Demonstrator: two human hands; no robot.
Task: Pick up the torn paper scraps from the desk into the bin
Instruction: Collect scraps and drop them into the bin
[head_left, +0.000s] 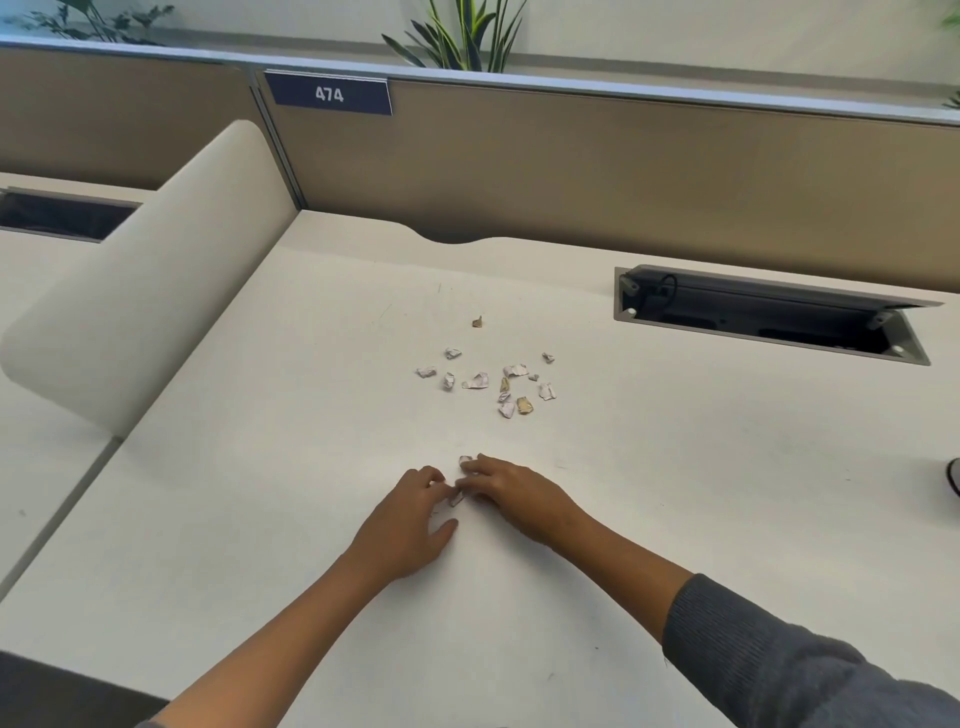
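Observation:
Several torn paper scraps (488, 379) lie scattered in the middle of the white desk (260, 519). Nearer to me, my left hand (405, 525) and my right hand (511, 493) meet with their fingertips together. Between them they pinch a small scrap (457, 499), and another bit of paper (465, 460) shows at the right hand's fingertips. No bin is in view.
An open cable hatch (769, 317) is sunk into the desk at the back right. A curved beige divider (156, 270) stands on the left, a brown partition (623, 171) with a "474" sign (329, 93) at the back. A dark object (955, 475) touches the right edge.

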